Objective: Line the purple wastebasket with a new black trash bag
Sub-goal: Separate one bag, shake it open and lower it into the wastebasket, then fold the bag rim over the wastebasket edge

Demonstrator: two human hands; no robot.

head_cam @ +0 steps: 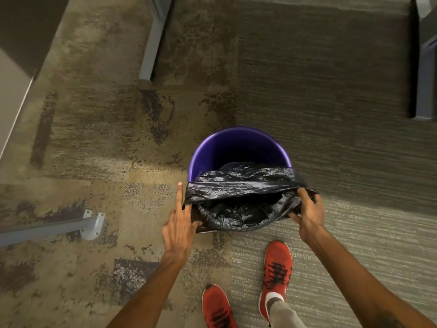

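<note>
The round purple wastebasket [238, 147] stands on the carpet in front of me. A black trash bag [243, 200] hangs inside it, its mouth folded over the near half of the rim; the far rim is bare purple. My left hand [179, 226] grips the bag's edge at the near-left rim, index finger pointing forward along the side. At the near-right rim my right hand [307, 209] pinches the bag's edge between thumb and fingers.
My two red shoes [276, 271] stand just behind the basket. A grey furniture foot [92, 226] lies on the left, a grey post [153, 43] stands at the back, and a dark cabinet [425, 67] is at the far right. Patterned carpet surrounds the basket.
</note>
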